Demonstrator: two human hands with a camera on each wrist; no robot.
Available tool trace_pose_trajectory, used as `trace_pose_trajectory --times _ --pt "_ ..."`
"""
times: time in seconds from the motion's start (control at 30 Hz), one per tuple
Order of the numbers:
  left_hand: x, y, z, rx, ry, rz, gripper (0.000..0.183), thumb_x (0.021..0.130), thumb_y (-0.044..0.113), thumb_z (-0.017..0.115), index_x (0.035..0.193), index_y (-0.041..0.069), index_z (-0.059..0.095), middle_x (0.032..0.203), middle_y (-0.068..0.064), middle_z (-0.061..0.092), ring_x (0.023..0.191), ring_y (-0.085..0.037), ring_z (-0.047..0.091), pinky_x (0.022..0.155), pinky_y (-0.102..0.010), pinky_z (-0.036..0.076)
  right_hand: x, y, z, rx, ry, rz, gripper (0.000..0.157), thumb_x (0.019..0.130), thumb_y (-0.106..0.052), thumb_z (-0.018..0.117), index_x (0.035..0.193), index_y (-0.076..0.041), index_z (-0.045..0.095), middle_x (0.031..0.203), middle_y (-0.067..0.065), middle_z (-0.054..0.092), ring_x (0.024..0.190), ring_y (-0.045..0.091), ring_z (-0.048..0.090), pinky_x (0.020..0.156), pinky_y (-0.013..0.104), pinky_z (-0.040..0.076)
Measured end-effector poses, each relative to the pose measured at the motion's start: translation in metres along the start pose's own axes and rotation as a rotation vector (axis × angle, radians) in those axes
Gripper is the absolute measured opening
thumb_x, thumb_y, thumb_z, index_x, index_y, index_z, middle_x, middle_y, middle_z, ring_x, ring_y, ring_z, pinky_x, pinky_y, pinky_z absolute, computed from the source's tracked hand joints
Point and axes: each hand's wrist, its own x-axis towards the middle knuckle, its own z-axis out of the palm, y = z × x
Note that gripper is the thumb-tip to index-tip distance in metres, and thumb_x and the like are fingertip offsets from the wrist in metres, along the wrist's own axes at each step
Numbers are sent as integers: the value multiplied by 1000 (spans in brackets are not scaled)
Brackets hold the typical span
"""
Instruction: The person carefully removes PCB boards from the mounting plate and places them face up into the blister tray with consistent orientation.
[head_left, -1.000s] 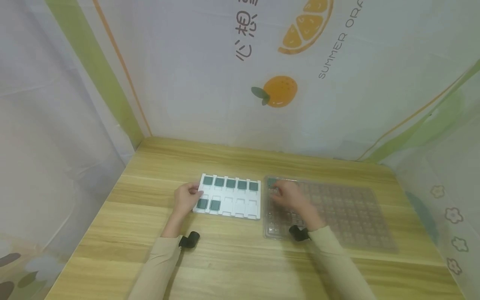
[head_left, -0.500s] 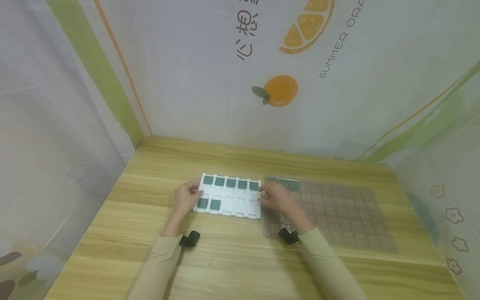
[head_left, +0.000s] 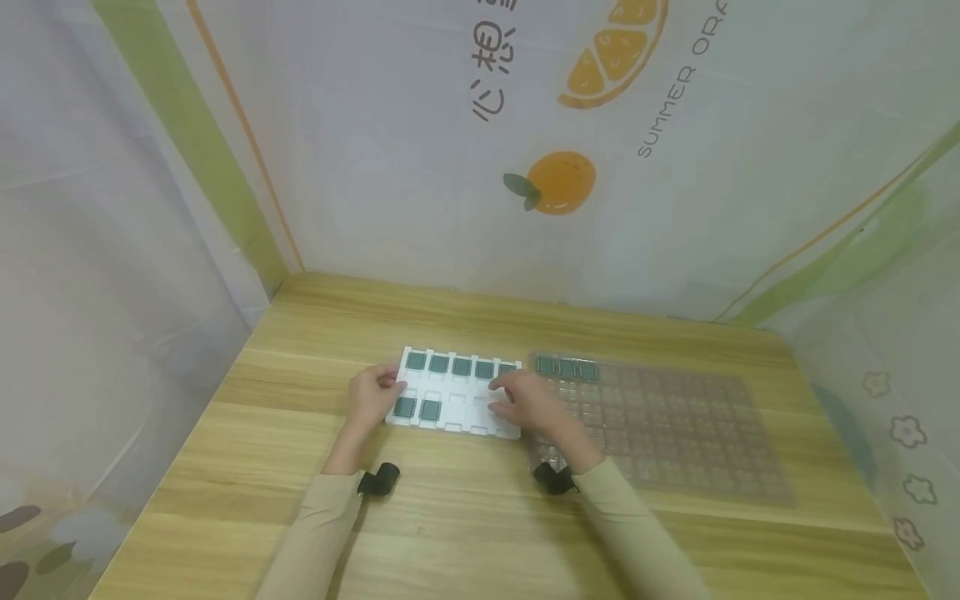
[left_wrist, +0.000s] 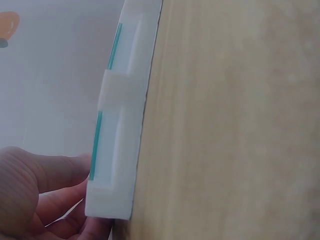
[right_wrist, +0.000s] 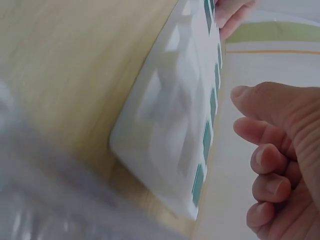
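Observation:
My left hand holds the left edge of a white plastic tray, thumb by the rim and the other fingers lower at its end in the left wrist view. Green square chips sit along its back row, with two more at the left of its front row; its other front pockets look bare. Over the tray's right end hovers my right hand. The right wrist view shows its thumb and index finger apart with nothing between them, the other fingers loosely curled.
Right of the white tray lies a larger clear plastic tray with many pockets. Three green chips fill its back-left corner. Both trays are on a wooden table, with a printed curtain behind it.
My right hand has moved left from the clear tray's back-left corner to over the white tray, uncovering three chips in the clear one. My left hand stays at the white tray's edge.

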Motion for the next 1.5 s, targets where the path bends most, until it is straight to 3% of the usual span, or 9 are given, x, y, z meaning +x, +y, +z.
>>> trace_pose_trajectory --times 0.23,0.5,0.83,1.07,1.5 --pt "0 -1 0 -2 0 11 30 81 -3 66 109 -12 62 94 -26 65 86 -35 63 77 -41 54 6 -9 8 -3 31 -85 24 81 -15 72 100 -1 68 64 -3 50 60 9 40 57 22 39" --pt "-1 1 0 1 5 1 29 81 -3 65 109 -12 62 94 -26 65 87 -36 62 77 -41 54 14 -22 17 14 27 -105 25 81 -17 72 100 -1 69 63 -2 49 61 10 42 57 24 40" --pt "0 1 1 7 0 -19 30 81 -2 66 110 -11 62 94 -25 65 88 -35 62 78 -42 53 24 -33 33 -23 24 -148 25 81 -19 72 99 -2 69 75 5 63 65 13 50 67 27 49" --pt "0 0 0 -2 -1 -17 31 81 -2 66 110 -11 62 94 -25 65 88 -35 62 77 -41 54 29 -42 40 -74 18 -174 26 80 -21 71 100 -3 70 92 7 70 86 19 64 84 30 51" --pt "0 -1 -1 -1 -18 -11 31 82 -1 66 110 -11 62 94 -24 65 88 -35 63 77 -40 54 38 -54 49 -138 23 -128 25 79 -26 73 94 -6 71 87 4 70 79 16 64 72 24 51"
